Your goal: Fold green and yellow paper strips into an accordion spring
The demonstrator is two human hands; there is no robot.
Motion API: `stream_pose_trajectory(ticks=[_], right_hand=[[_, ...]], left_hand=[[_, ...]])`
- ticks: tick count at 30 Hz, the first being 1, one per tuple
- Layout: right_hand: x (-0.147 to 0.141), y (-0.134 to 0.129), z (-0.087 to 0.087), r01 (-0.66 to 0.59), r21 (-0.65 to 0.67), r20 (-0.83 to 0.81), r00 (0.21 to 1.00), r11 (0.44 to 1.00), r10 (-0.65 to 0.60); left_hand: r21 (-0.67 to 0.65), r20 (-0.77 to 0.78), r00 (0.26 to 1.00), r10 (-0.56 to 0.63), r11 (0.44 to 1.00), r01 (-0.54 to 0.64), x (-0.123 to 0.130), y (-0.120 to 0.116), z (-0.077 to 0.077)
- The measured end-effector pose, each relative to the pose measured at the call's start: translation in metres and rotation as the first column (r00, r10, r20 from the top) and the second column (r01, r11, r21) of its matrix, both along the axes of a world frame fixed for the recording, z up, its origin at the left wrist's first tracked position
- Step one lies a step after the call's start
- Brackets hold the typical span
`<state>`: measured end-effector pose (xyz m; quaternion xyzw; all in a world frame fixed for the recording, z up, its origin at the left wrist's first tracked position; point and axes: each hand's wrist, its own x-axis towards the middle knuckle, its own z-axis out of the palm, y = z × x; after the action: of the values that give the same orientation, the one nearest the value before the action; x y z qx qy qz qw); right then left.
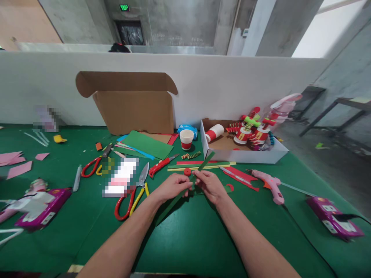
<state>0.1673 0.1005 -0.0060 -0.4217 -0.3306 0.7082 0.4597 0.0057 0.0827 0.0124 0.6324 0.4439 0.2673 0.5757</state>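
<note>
Fingers (pixel 184 187) of the left hand (pixel 174 187) and right hand (pixel 210 186) are pinching a long, flat green paper strip (pixel 205 162); uneven pulling would be risking a crease.

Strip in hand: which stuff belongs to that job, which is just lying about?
Likely the job's:
green strip, in left hand and right hand
flat strips beyond
nearer scissors

Apparently just lying about:
pink paper pieces
blue packet

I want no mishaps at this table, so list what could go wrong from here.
The thin green strip, pinched in the left hand and right hand, might crease. The left forearm could knock the scissors beside it. The right forearm might snag the black cord of the glue gun.
</note>
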Motion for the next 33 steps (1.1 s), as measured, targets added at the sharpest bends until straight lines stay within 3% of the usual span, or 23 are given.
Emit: stream_pose_trajectory(ticks=[33], right_hand=[[0.004, 0.001, 0.016, 0.101, -0.074, -0.044, 0.994, 0.992, -0.105]], left_hand=[[-0.002, -0.053, 0.998, -0.036, 0.999, 0.036, -0.003, -0.001, 0.001]])
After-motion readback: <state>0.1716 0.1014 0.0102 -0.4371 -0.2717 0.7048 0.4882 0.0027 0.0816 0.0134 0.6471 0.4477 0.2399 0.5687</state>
